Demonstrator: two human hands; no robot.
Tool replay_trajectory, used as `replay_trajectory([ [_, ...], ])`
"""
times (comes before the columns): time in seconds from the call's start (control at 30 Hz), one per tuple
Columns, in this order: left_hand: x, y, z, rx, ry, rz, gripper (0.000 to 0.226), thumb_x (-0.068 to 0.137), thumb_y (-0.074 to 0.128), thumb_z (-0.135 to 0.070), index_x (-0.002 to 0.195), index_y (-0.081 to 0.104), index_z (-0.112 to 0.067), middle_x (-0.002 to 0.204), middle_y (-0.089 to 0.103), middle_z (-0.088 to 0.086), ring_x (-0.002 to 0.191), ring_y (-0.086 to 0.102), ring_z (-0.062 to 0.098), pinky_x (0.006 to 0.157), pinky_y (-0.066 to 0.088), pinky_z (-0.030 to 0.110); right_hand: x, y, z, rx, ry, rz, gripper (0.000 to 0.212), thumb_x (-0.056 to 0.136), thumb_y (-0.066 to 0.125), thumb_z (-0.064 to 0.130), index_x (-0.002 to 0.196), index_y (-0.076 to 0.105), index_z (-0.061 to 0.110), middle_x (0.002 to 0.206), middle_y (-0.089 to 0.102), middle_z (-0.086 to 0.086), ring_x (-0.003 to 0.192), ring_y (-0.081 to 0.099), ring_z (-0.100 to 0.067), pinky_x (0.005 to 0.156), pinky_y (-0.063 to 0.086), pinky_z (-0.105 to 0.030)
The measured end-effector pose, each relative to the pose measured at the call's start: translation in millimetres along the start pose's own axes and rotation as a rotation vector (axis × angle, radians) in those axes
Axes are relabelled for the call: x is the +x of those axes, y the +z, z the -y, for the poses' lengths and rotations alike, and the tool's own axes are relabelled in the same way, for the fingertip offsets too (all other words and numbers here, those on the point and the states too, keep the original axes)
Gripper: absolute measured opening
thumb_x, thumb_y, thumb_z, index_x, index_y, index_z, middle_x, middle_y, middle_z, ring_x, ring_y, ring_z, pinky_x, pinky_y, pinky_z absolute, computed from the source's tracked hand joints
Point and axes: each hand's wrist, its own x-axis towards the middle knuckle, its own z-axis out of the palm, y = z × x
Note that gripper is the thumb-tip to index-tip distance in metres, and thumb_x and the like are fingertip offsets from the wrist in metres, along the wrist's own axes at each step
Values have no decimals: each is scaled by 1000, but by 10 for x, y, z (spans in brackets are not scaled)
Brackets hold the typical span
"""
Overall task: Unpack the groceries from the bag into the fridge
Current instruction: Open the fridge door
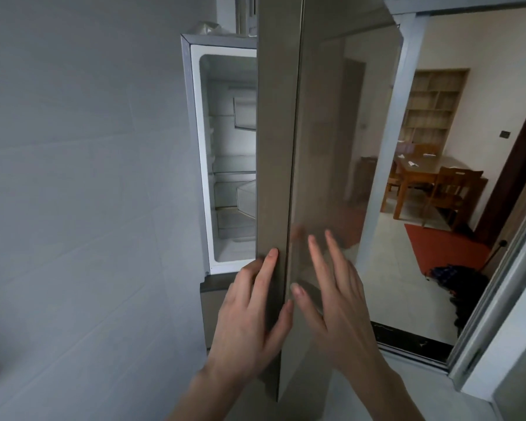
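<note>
The fridge (pixel 201 153) stands against the grey wall with its tall grey door (pixel 286 132) swung partly open. White shelves and drawers inside look bare as far as I can see. My left hand (pixel 249 317) rests flat on the door's narrow edge, fingers wrapped around it near the bottom. My right hand (pixel 334 302) lies spread against the door's glossy outer face, fingers apart. No grocery bag is in view.
A grey tiled wall (pixel 82 192) fills the left. Right of the door a sliding doorway frame (pixel 495 299) leads to a room with a wooden table (pixel 422 171), chairs, a red rug (pixel 447 247) and a dark bundle (pixel 456 281) on the floor.
</note>
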Motion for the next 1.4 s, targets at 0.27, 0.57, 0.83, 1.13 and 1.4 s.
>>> replay_trajectory([
  [0.27,-239,142,-576,-32,85,53,63,95,62,-26,154,42,-19,154,50,-5,140,50,11,106,50,39,-449,-414,53,52,2,-106,67,104,19,67,163,0,44,173,1,18,159,10,-6,127,19,-39],
  [0.57,-319,394,-1090,21,223,243,64,101,58,-32,159,33,-25,160,43,-12,146,41,8,112,44,35,-854,-906,-181,91,139,-199,69,103,19,68,161,-9,45,167,-3,32,155,3,9,123,9,-15],
  [0.83,73,597,-1096,7,131,64,64,104,50,-39,161,29,-18,162,40,-2,151,35,11,122,37,43,-960,-1343,-510,-405,224,-233,81,104,26,65,166,0,20,175,-8,3,160,-5,-8,127,2,-26],
  [1.13,694,1203,-1136,-170,197,-33,73,103,54,-32,163,20,-6,171,24,9,159,22,22,124,30,54,-960,-1549,-910,-675,402,-352,88,101,33,63,165,4,10,174,7,-8,161,6,-21,128,20,-50],
  [1.4,998,1733,-1279,-282,446,-34,62,98,52,-34,155,40,-10,160,41,7,155,32,24,123,29,57,-715,-1754,-1099,-701,486,-561,67,104,45,34,162,23,10,171,17,-11,156,26,-34,119,33,-57],
])
